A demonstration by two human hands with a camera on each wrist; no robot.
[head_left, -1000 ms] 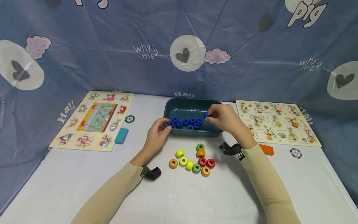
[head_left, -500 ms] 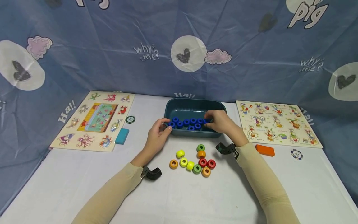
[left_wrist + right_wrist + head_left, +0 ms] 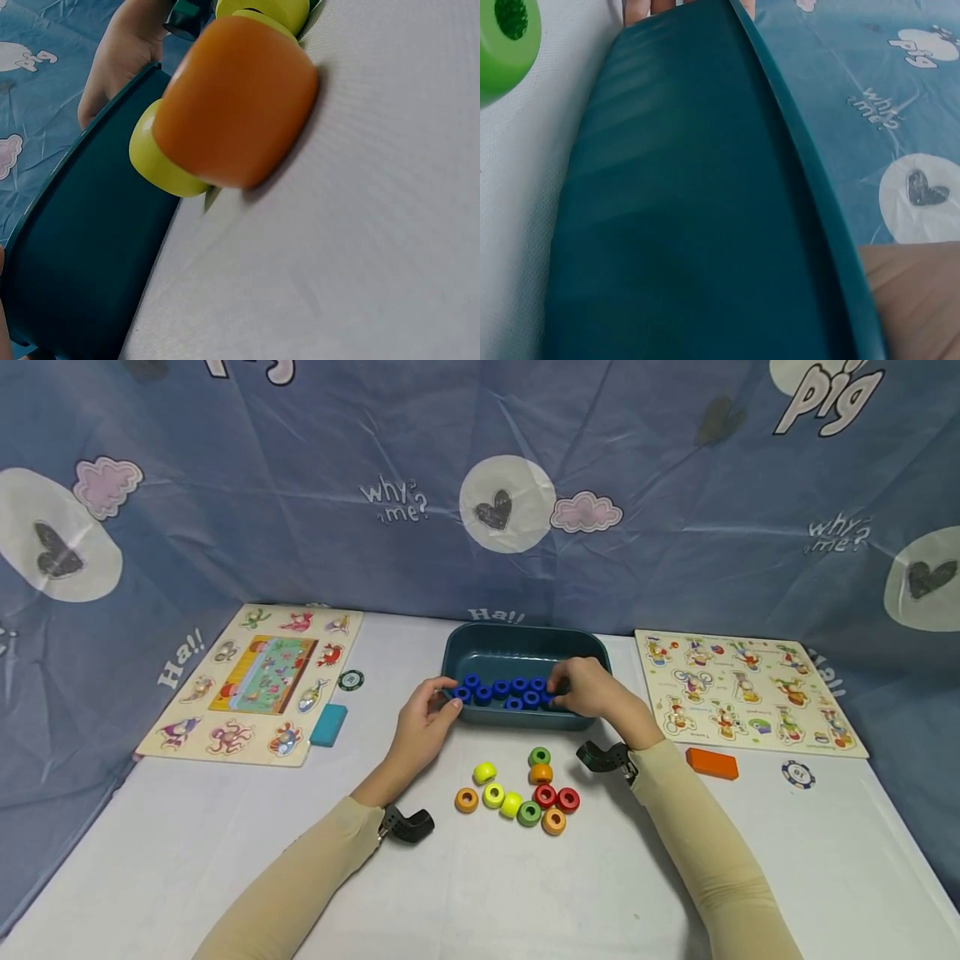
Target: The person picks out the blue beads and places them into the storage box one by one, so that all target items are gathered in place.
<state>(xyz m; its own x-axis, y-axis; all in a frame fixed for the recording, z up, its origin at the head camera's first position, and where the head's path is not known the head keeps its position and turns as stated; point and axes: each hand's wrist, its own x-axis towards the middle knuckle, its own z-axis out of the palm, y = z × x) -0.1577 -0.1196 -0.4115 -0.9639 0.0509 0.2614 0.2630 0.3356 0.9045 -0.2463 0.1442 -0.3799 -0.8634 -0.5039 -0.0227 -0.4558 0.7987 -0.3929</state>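
Observation:
A dark teal tray [image 3: 525, 717] holds several blue beads [image 3: 483, 693], gathered along its front half. My left hand [image 3: 422, 727] grips the tray at its front left corner, thumb on the near side. Reaching over the right end, my right hand [image 3: 588, 687] has its fingertips down inside and pinches a blue bead [image 3: 547, 700], mostly covered by the fingers, beside the other blue ones. In the right wrist view the tray's outer wall [image 3: 682, 172] hides the beads and fingertips. The left wrist view shows the wall [image 3: 90, 232] too, with the right hand [image 3: 120, 60] beyond its rim.
In front of the tray lie loose yellow, green, red and orange beads [image 3: 467, 800]. Puzzle boards lie left [image 3: 183, 693] and right [image 3: 750, 693]. Near them are a teal block [image 3: 328, 725], an orange block [image 3: 712, 763] and two chips [image 3: 350, 680]. A patterned blue cloth hangs behind.
My right hand has lowered into the tray with the blue bead, bringing it down beside the others and slightly toward the front. The left hand has stayed at the tray's corner.

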